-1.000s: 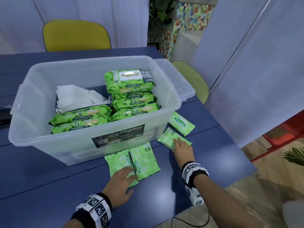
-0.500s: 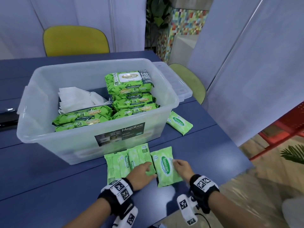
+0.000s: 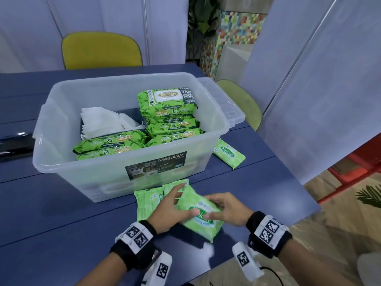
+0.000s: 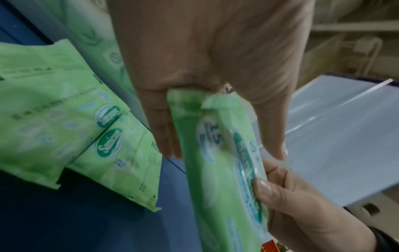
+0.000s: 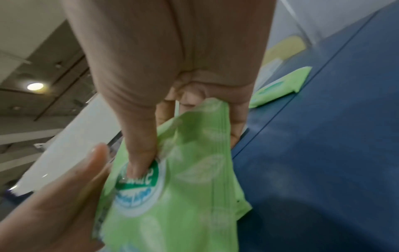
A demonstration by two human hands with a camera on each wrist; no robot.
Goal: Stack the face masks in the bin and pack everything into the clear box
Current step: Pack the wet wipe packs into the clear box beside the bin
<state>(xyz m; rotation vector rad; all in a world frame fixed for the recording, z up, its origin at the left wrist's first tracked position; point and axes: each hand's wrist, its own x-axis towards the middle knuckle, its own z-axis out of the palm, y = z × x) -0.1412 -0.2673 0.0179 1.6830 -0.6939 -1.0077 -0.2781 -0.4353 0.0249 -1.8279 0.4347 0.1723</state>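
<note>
Head view: both hands hold one small green wipes pack (image 3: 201, 215) above the blue table (image 3: 61, 223), in front of the clear box (image 3: 132, 162).
Left wrist view: left hand (image 4: 207, 68), fingers behind the pack (image 4: 218, 170), thumb on its front.
Right wrist view: right hand (image 5: 172, 59), thumb pressing the pack's (image 5: 172, 196) logo, fingers curled behind.

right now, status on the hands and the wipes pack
Left hand and right hand both gripping one small wipes pack, lifted off table. Two packs flat before clear box. Nothing blocking.
</note>
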